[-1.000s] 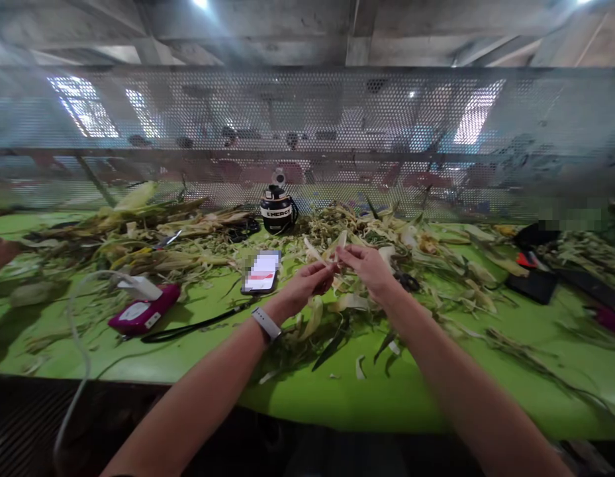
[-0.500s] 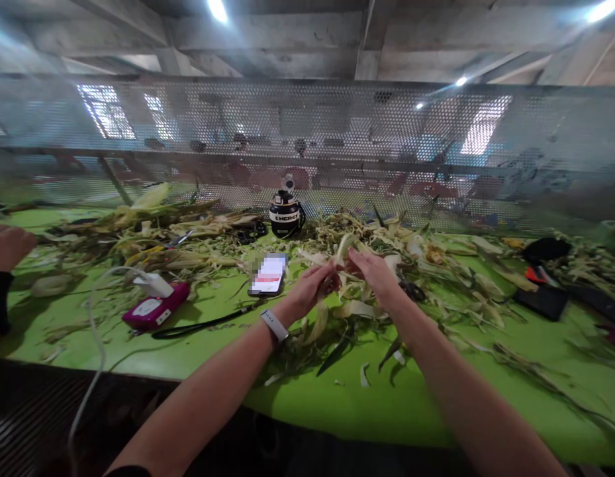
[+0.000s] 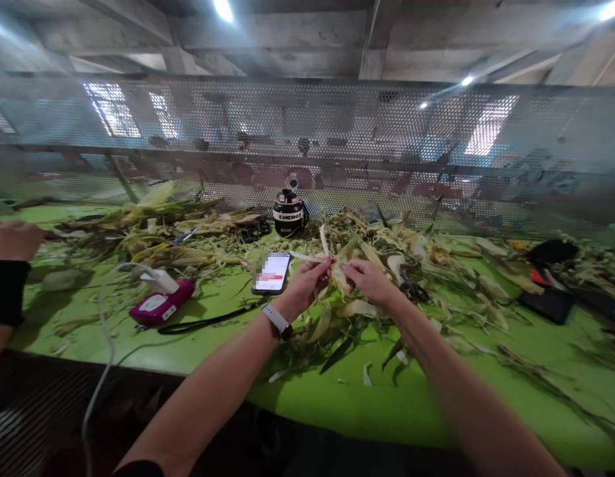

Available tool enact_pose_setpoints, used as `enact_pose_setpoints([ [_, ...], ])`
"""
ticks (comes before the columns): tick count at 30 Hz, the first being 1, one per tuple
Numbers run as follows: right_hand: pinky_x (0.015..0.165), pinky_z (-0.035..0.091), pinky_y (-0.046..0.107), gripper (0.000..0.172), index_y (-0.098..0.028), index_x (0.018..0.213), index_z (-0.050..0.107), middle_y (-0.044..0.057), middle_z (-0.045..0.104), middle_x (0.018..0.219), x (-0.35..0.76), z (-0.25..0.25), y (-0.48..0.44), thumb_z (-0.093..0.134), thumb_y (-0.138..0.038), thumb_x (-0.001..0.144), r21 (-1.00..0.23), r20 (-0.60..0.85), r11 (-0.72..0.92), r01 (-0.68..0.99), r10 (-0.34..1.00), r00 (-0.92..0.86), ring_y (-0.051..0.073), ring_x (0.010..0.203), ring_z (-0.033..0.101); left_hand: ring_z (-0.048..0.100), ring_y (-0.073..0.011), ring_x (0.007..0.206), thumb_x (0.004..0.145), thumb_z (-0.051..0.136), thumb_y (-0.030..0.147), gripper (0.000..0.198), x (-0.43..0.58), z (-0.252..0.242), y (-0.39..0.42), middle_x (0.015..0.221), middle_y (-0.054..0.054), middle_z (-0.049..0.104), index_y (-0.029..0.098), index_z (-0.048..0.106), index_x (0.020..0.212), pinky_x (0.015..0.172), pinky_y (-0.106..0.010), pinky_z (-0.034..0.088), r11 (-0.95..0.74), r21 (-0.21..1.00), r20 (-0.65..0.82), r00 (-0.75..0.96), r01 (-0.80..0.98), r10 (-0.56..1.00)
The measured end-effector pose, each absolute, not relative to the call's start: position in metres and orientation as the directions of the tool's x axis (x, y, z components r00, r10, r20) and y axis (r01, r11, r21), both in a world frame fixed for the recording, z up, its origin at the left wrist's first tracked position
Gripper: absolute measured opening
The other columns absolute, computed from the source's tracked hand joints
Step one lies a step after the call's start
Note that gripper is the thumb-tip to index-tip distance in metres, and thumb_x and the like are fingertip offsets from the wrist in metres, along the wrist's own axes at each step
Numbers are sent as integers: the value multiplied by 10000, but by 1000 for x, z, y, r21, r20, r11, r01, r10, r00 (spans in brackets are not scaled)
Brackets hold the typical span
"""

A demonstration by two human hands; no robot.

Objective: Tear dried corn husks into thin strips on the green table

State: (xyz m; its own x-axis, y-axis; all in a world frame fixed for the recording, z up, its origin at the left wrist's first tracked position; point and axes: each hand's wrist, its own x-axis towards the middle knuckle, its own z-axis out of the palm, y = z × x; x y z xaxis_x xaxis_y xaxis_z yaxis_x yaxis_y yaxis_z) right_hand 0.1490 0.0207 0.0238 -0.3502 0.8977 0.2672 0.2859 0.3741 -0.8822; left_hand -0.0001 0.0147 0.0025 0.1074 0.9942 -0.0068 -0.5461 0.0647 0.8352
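Head camera: left hand (image 3: 307, 286) is pinching a couple of pale husk strips (image 3: 324, 240), fingers squeezed narrow around their near ends, and the strips are poking out over the green surface (image 3: 347, 407), just right of the phone (image 3: 274, 273). Right hand (image 3: 371, 281) is hovering close beside it with fingers curled in tight, though I can't tell if they're gripping anything. Looks to me like they're sorting the strips out by fingertip, so the next move is probably calling for a steady left pinch and a light, precise right one.
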Motion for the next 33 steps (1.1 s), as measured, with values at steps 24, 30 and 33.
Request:
enact_pose_setpoints([
  [24, 838, 458, 352, 224, -205, 913, 723, 57, 709, 909, 154, 12, 29, 628, -357, 778, -749, 527, 614, 248, 779, -340, 203, 865, 629, 526, -50, 446, 565, 824, 292, 308, -10, 8, 17, 550, 31, 592, 134, 661, 774, 421, -143, 424, 112, 830, 27, 240, -546, 970],
  [30, 764, 451, 311, 177, -195, 822, 700, 36, 679, 811, 155, 15, 25, 597, -336, 798, -688, 568, 644, 334, 764, -304, 180, 781, 601, 561, -53, 480, 552, 833, 202, 291, -12, 5, 18, 601, 25, 620, 124, 659, 772, 459, -142, 439, 160, 814, 14, 294, -558, 956],
  [33, 768, 443, 313, 171, -192, 822, 680, 41, 664, 826, 154, 16, 23, 574, -326, 814, -658, 568, 647, 385, 762, -309, 182, 791, 590, 570, -54, 494, 575, 812, 137, 224, -11, 6, 18, 608, 18, 630, 109, 656, 733, 479, -146, 447, 164, 796, 1, 272, -582, 962],
])
